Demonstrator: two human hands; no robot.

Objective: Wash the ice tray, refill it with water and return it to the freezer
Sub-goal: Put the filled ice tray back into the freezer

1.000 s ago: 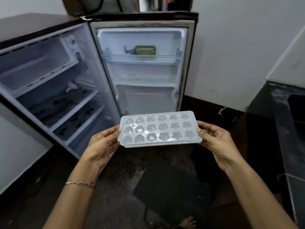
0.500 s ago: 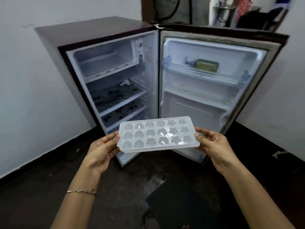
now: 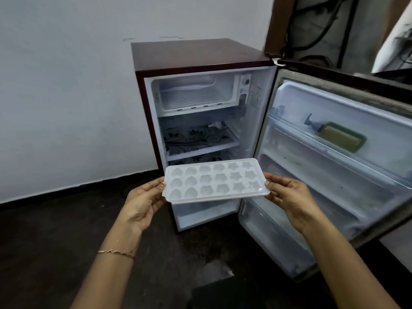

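Note:
A white ice tray (image 3: 215, 180) with heart, flower and star cells is held level in front of a small open fridge (image 3: 196, 56). My left hand (image 3: 145, 202) grips its left end and my right hand (image 3: 289, 200) grips its right end. The cells look glossy, as if holding water. The freezer compartment (image 3: 196, 94) sits at the top of the fridge interior, above the tray, with no door or flap across its mouth and nothing inside. The tray hides the lower shelf area.
The fridge door (image 3: 347, 157) swings out to the right, with a green pump bottle (image 3: 336, 137) lying on its upper shelf. Patterned shelves (image 3: 198, 139) sit below the freezer. A white wall is on the left, and the dark floor (image 3: 55, 241) has a wet patch.
The view has swung left, so the fridge now faces me squarely and the freezer compartment is in full sight. Both hands still hold the tray level.

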